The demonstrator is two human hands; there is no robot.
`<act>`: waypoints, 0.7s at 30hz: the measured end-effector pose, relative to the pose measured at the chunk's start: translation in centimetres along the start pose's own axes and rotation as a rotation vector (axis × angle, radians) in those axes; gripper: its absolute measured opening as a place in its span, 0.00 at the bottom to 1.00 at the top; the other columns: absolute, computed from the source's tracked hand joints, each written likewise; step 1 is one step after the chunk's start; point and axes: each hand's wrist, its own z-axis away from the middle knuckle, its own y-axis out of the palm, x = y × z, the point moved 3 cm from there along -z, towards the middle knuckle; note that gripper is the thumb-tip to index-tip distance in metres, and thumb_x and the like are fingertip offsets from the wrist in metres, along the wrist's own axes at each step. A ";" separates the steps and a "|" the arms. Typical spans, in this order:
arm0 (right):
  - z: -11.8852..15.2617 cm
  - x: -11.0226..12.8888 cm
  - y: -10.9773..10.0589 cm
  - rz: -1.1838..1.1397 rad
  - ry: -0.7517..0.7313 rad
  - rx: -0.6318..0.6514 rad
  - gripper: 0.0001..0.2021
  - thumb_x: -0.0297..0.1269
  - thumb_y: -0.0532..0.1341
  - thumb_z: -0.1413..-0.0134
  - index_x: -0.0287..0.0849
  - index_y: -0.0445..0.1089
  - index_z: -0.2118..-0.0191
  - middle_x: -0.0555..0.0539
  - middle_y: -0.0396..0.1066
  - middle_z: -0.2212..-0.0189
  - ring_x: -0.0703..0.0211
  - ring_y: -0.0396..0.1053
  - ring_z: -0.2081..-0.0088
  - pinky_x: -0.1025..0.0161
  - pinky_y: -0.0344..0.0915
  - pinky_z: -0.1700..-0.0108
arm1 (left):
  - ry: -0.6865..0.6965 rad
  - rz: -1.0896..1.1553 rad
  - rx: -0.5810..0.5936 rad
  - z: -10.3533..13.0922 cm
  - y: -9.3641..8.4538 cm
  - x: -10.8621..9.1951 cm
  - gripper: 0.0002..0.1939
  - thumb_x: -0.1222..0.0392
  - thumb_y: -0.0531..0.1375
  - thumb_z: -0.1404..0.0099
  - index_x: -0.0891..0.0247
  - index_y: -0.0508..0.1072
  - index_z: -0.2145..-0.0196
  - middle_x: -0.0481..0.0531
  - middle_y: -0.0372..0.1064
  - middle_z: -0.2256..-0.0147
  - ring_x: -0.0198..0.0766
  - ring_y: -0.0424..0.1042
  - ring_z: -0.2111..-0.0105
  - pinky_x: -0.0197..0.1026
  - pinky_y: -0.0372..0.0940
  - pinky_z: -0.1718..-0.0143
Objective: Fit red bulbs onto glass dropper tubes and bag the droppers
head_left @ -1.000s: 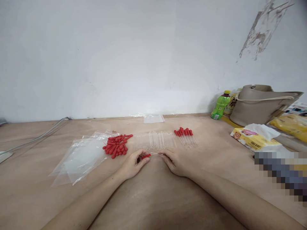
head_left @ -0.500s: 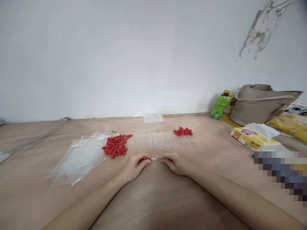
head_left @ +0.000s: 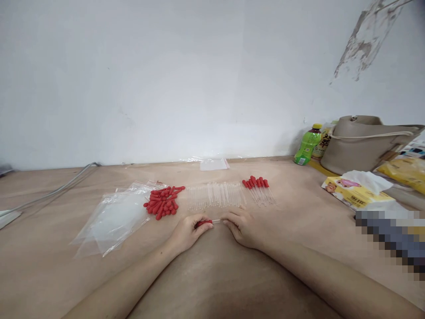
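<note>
Together, the left hand (head_left: pixel 186 232) pinched a red rubber bulb (head_left: pixel 203 223) while the right hand (head_left: pixel 241 226) gripped its glass pipette (head_left: pixel 216 220), both braced low on the worktop (head_left: pixel 212 274) for steadiness.

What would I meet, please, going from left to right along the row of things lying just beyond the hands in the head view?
Clear zip bags → loose red rubber bulbs → bare glass tubes → assembled droppers → tissue pack.
</note>
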 end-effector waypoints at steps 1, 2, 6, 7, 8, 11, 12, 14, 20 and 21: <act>0.0 0.0 0.1 -0.049 0.022 -0.004 0.10 0.31 0.49 0.44 0.41 0.66 0.61 0.46 0.68 0.67 0.61 0.64 0.64 0.63 0.56 0.61 | 0.001 0.006 -0.026 0.0 0.0 0.1 0.09 0.56 0.55 0.41 0.63 0.73 0.68 0.46 0.71 0.72 0.34 0.68 0.73 0.33 0.61 0.72; 0.0 -0.1 0.2 -0.096 0.047 -0.004 0.10 0.31 0.49 0.44 0.40 0.65 0.61 0.46 0.68 0.67 0.61 0.64 0.64 0.64 0.57 0.62 | 0.002 0.015 -0.054 -0.1 -0.1 0.2 0.09 0.56 0.56 0.41 0.63 0.73 0.68 0.47 0.72 0.71 0.34 0.69 0.72 0.33 0.62 0.71; 0.0 -0.5 0.1 -0.178 0.098 0.027 0.07 0.32 0.50 0.45 0.40 0.63 0.63 0.47 0.67 0.69 0.62 0.64 0.66 0.65 0.60 0.65 | 0.007 0.042 -0.135 -0.1 -0.3 0.7 0.10 0.57 0.59 0.44 0.62 0.74 0.64 0.49 0.74 0.65 0.36 0.71 0.69 0.35 0.64 0.67; 0.0 -0.5 0.0 -0.181 0.089 0.034 0.06 0.32 0.50 0.45 0.40 0.63 0.64 0.47 0.67 0.69 0.62 0.64 0.66 0.65 0.61 0.65 | 0.011 0.043 -0.131 -0.1 -0.4 0.7 0.10 0.57 0.59 0.44 0.62 0.74 0.65 0.49 0.74 0.66 0.36 0.71 0.69 0.35 0.64 0.68; 0.0 -0.5 -0.1 -0.180 0.076 0.039 0.06 0.32 0.50 0.45 0.40 0.63 0.65 0.47 0.67 0.68 0.62 0.64 0.66 0.65 0.61 0.65 | 0.016 0.040 -0.121 -0.1 -0.4 0.7 0.10 0.57 0.59 0.44 0.62 0.74 0.65 0.49 0.74 0.66 0.36 0.71 0.70 0.35 0.64 0.68; -0.1 -0.3 -0.3 -0.173 0.048 0.030 0.07 0.32 0.49 0.45 0.40 0.63 0.66 0.47 0.67 0.69 0.62 0.63 0.66 0.66 0.60 0.65 | 0.032 0.034 -0.078 0.0 -0.3 0.4 0.08 0.57 0.59 0.44 0.62 0.75 0.66 0.48 0.74 0.69 0.35 0.71 0.71 0.34 0.64 0.70; -0.1 -0.3 -0.3 -0.170 0.039 0.024 0.07 0.32 0.49 0.45 0.40 0.63 0.66 0.47 0.67 0.69 0.62 0.63 0.66 0.66 0.60 0.65 | 0.033 0.036 -0.065 0.0 -0.2 0.3 0.08 0.58 0.59 0.43 0.62 0.75 0.66 0.48 0.74 0.70 0.35 0.70 0.72 0.34 0.64 0.71; -0.1 -0.2 -0.2 -0.161 0.023 0.023 0.07 0.32 0.49 0.45 0.40 0.64 0.67 0.47 0.67 0.69 0.62 0.63 0.67 0.66 0.60 0.65 | 0.032 0.049 -0.041 0.1 0.1 0.2 0.08 0.58 0.59 0.43 0.62 0.74 0.66 0.47 0.74 0.70 0.35 0.70 0.72 0.34 0.64 0.70; -0.1 0.1 0.2 -0.133 0.001 0.051 0.09 0.33 0.49 0.44 0.41 0.65 0.65 0.47 0.68 0.71 0.63 0.64 0.69 0.66 0.59 0.67 | 0.033 0.070 -0.008 0.4 0.6 0.2 0.09 0.58 0.58 0.43 0.62 0.74 0.65 0.47 0.74 0.68 0.35 0.71 0.70 0.33 0.64 0.69; -0.2 0.2 0.3 -0.128 -0.003 0.050 0.10 0.33 0.48 0.44 0.41 0.66 0.65 0.47 0.68 0.71 0.63 0.64 0.70 0.66 0.59 0.67 | 0.035 0.064 -0.011 0.4 0.6 0.2 0.09 0.58 0.58 0.43 0.62 0.74 0.65 0.48 0.74 0.68 0.35 0.71 0.70 0.33 0.64 0.69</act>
